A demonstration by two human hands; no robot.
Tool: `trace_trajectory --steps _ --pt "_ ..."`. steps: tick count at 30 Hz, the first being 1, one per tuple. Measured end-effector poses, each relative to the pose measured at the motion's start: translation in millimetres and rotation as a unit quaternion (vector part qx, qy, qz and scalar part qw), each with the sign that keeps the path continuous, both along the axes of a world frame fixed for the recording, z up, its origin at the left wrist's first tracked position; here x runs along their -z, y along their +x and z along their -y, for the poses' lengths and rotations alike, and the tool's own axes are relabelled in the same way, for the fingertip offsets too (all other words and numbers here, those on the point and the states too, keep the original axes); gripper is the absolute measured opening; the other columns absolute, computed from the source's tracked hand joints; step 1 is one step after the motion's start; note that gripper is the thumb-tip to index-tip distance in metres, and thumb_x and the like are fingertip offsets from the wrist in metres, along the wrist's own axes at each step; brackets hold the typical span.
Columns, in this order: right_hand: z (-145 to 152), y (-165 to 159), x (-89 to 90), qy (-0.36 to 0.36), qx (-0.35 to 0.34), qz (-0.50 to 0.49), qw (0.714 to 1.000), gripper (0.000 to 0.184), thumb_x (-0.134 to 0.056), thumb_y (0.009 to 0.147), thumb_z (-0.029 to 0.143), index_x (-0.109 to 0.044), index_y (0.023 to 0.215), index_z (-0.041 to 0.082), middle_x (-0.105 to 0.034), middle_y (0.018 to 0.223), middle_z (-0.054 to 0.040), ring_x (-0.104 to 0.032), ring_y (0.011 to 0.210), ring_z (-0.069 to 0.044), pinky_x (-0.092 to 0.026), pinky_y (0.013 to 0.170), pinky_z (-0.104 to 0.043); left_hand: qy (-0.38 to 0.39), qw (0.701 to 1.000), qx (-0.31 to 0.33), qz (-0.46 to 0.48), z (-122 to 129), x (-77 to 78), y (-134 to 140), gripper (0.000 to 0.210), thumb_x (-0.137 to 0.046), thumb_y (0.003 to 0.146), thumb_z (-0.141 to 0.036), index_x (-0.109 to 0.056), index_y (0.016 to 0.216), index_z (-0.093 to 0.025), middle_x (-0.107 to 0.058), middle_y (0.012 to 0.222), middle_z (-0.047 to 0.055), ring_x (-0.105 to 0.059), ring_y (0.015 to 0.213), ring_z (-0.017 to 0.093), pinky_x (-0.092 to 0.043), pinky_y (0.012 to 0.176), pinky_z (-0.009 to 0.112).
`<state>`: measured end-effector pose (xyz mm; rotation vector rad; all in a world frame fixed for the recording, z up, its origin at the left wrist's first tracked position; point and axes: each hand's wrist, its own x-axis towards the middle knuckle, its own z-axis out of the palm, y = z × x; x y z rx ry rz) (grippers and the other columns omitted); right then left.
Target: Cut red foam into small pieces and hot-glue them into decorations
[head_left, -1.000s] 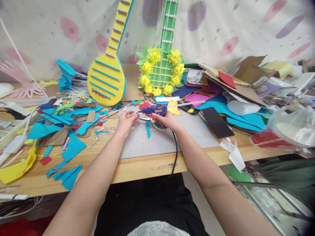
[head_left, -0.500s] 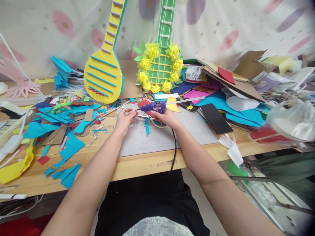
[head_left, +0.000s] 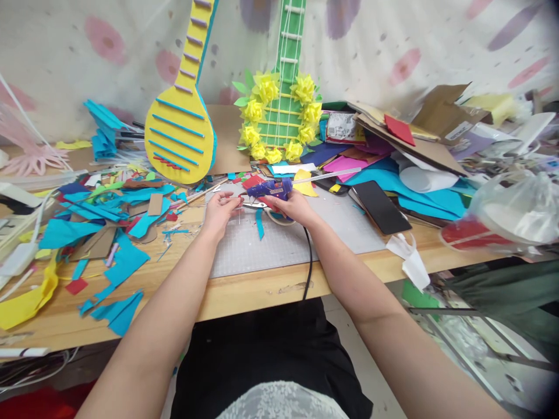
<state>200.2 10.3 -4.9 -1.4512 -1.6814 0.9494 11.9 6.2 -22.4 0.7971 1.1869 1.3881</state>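
My right hand (head_left: 293, 205) is wrapped round a blue hot glue gun (head_left: 271, 188), with a long clear glue stick (head_left: 327, 176) jutting from its back. The gun's nozzle points left toward my left hand (head_left: 219, 212). The left fingers are pinched together at the tips; what they hold is too small to make out. Under the gun, scissors (head_left: 255, 205) lie on the grey cutting mat (head_left: 244, 256), their handle partly behind my right hand. A blue paper strip (head_left: 259, 224) lies beside them. The gun's black cord (head_left: 310, 262) drops over the table's front edge.
A yellow paper guitar (head_left: 181, 139) and a green one (head_left: 283, 125) ringed with yellow flowers stand at the back. Blue scraps (head_left: 126, 256) cover the left. At right are a black phone (head_left: 381, 208), stacked cardboard (head_left: 414, 148) and a bagged red tub (head_left: 480, 233).
The whole view has shifted slightly, so things sit a little further left. Both hands keep nearly the same pose, and the glue gun stays in my right hand.
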Motion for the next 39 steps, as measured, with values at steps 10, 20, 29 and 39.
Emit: trace_trajectory --steps 10,20,29,39 --pt "0.9 0.5 -1.9 -0.002 -0.003 0.003 1.000 0.043 -0.060 0.066 0.056 -0.065 0.073 0.015 -0.062 0.065 -0.0020 -0.054 0.062 -0.013 -0.041 0.064 -0.027 0.000 1.000 0.000 0.004 0.2 0.0 -0.1 0.025 -0.065 0.064 -0.009 -0.051 0.085 -0.014 -0.067 0.071 0.004 -0.064 0.066 0.014 -0.053 0.063 0.029" --pt "-1.6 3.6 0.7 0.017 -0.024 0.009 1.000 0.045 -0.058 0.068 0.058 -0.065 0.078 0.014 -0.064 0.068 -0.0031 -0.055 0.063 -0.014 -0.042 0.061 -0.026 -0.003 1.000 0.009 0.005 -0.3 0.8 -1.0 0.028 -0.067 0.063 -0.012 -0.052 0.086 -0.014 -0.067 0.075 0.006 -0.065 0.069 0.015 -0.053 0.065 0.029" --pt "-2.1 4.7 1.4 0.021 -0.025 0.003 0.999 0.045 -0.059 0.069 0.056 -0.066 0.083 0.015 -0.066 0.072 -0.0040 -0.058 0.067 -0.015 -0.045 0.064 -0.027 -0.007 1.000 0.011 0.011 -0.4 0.2 -0.8 0.027 -0.069 0.062 -0.012 -0.053 0.084 -0.014 -0.067 0.074 0.006 -0.065 0.070 0.015 -0.053 0.065 0.029" --pt "-2.7 12.1 -4.0 0.005 0.025 -0.024 0.999 0.045 -0.060 0.066 0.057 -0.065 0.079 0.014 -0.063 0.064 -0.0032 -0.056 0.058 -0.014 -0.043 0.057 -0.026 -0.013 0.999 0.029 0.028 2.1 -5.7 -1.6 0.024 -0.068 0.063 -0.012 -0.055 0.084 -0.013 -0.068 0.075 0.005 -0.064 0.067 0.012 -0.052 0.064 0.027"
